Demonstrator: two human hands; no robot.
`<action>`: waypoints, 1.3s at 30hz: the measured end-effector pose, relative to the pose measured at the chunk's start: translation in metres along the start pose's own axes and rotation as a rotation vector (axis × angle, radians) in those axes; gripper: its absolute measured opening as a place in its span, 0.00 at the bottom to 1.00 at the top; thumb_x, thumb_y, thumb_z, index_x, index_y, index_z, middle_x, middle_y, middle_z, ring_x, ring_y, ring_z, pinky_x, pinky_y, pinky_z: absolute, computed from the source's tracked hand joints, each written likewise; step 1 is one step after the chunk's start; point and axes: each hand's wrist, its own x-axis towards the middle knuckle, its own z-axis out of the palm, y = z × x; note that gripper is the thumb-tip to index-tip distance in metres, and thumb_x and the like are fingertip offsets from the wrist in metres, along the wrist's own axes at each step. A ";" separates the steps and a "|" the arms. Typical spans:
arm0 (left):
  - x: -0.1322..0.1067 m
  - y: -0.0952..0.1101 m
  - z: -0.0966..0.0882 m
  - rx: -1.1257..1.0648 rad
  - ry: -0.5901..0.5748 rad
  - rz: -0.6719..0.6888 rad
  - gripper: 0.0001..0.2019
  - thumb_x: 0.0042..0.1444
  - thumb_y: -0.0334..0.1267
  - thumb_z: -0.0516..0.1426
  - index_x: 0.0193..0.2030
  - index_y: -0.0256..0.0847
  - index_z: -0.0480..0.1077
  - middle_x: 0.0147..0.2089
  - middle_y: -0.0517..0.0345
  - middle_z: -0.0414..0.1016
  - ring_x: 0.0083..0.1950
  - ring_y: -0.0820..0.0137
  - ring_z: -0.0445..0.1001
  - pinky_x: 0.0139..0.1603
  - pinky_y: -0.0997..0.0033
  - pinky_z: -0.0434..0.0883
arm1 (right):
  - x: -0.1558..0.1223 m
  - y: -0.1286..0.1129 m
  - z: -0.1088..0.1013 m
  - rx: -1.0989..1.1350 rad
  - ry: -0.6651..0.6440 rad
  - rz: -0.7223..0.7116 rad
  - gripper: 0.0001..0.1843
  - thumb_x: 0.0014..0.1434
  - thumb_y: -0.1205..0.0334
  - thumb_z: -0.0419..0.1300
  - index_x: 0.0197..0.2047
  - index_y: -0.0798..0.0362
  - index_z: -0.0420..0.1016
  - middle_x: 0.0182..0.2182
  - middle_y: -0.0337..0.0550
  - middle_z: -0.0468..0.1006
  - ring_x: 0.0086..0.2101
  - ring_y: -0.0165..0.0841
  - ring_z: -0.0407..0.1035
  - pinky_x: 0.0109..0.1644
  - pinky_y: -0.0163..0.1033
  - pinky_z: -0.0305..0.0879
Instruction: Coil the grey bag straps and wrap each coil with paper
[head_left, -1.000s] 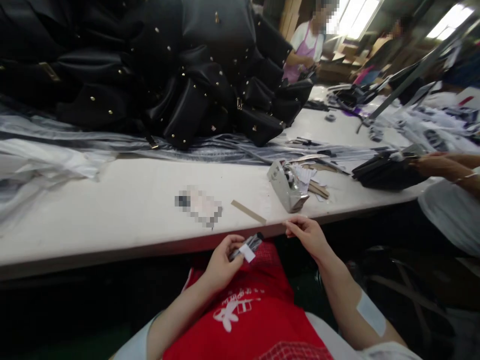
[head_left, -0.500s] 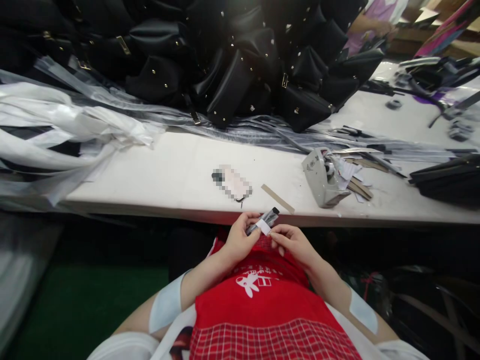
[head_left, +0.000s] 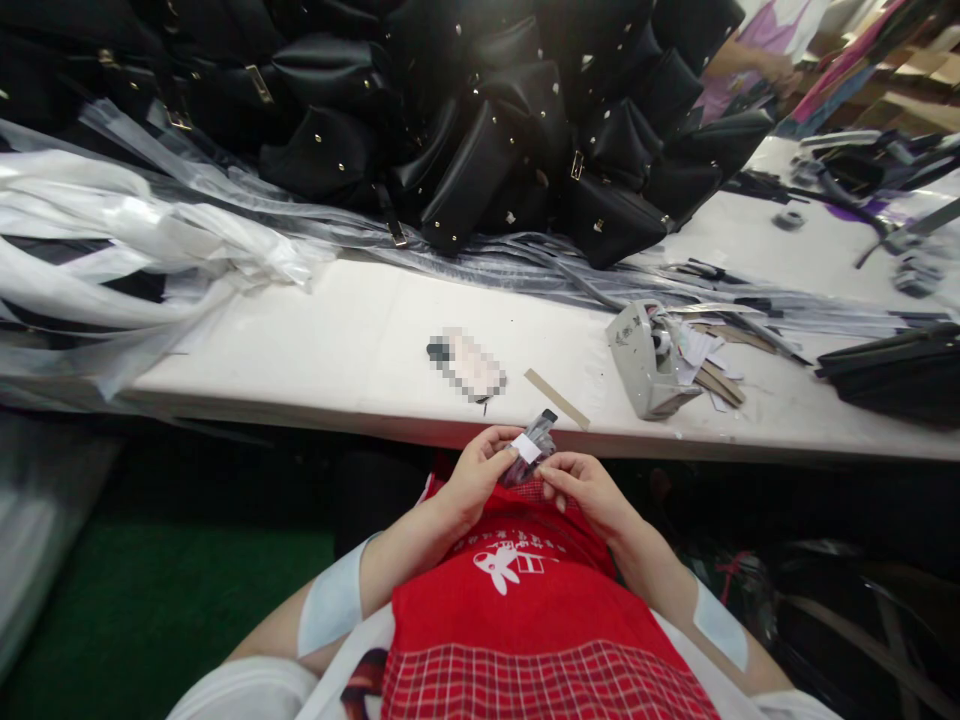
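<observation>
A bright red apron (head_left: 555, 615) covers the front, with a red-and-white checked panel (head_left: 544, 685) across the chest. Below it sits a white rabbit print (head_left: 495, 568) beside a boxy outline, with a line of small white lettering (head_left: 517, 549), too fine to read. The white top has short sleeves (head_left: 244, 688). A pale blue patch (head_left: 331, 605) lies on the left forearm, another pale blue patch (head_left: 720, 625) on the right.
</observation>
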 end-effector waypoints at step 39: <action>-0.034 0.003 0.002 1.073 -0.085 0.909 0.21 0.57 0.31 0.55 0.57 0.46 0.69 0.69 0.45 0.49 0.47 0.68 0.73 0.54 0.62 0.73 | 0.009 0.009 0.021 0.581 -0.067 -0.047 0.15 0.43 0.62 0.69 0.38 0.51 0.79 0.37 0.39 0.81 0.39 0.34 0.74 0.49 0.37 0.69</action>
